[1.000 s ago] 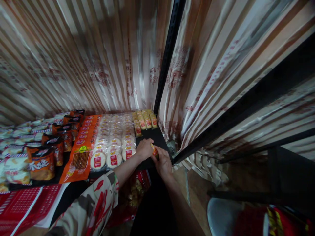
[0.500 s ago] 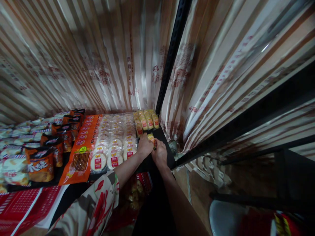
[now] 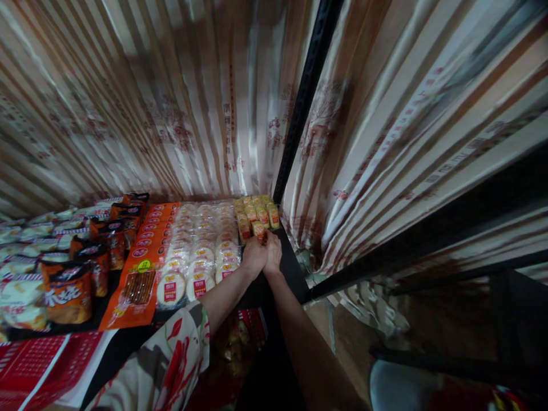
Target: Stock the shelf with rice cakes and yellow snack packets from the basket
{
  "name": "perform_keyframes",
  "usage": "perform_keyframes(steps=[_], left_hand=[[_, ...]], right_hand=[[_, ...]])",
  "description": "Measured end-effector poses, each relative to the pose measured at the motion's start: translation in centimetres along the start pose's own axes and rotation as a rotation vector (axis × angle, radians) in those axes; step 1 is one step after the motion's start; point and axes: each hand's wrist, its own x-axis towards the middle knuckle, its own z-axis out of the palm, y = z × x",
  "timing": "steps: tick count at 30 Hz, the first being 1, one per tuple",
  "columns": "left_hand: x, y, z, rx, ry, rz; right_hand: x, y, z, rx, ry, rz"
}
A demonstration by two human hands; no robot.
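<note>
A small yellow snack packet with a red label (image 3: 258, 229) stands at the front of a block of matching yellow packets (image 3: 257, 208), at the right end of the black shelf. My left hand (image 3: 255, 255) is closed on its lower part from the left. Beside it, touching, my right hand (image 3: 273, 250) is closed at the packet's right edge, with its fingertips partly hidden. Just left of my hands lie rows of round white rice crackers in clear wrappers (image 3: 199, 282).
Orange packs of brown sticks (image 3: 139, 285) and orange-black snack bags (image 3: 67, 294) fill the shelf's left side, with white bags (image 3: 21, 302) beyond. A black upright post (image 3: 295, 131) stands at the back corner before striped curtains (image 3: 192, 85). A red basket (image 3: 43, 365) sits below left.
Both hands have moved slightly forward, carrying the yellow packet up against the front of the yellow block. The packet's red label now shows above my fingers.
</note>
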Motion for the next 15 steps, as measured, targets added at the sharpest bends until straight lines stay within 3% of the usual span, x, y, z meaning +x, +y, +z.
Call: perform_keyframes(steps=[8, 15], left_hand=[[0.4, 0.1, -0.5, 0.034, 0.010, -0.045], [0.3, -0.5, -0.4, -0.001, 0.010, -0.023]], right_hand=[[1.3, -0.7, 0.7, 0.010, -0.081, 0.025], [0.9, -0.7, 0.4, 0.066, -0.074, 0.028]])
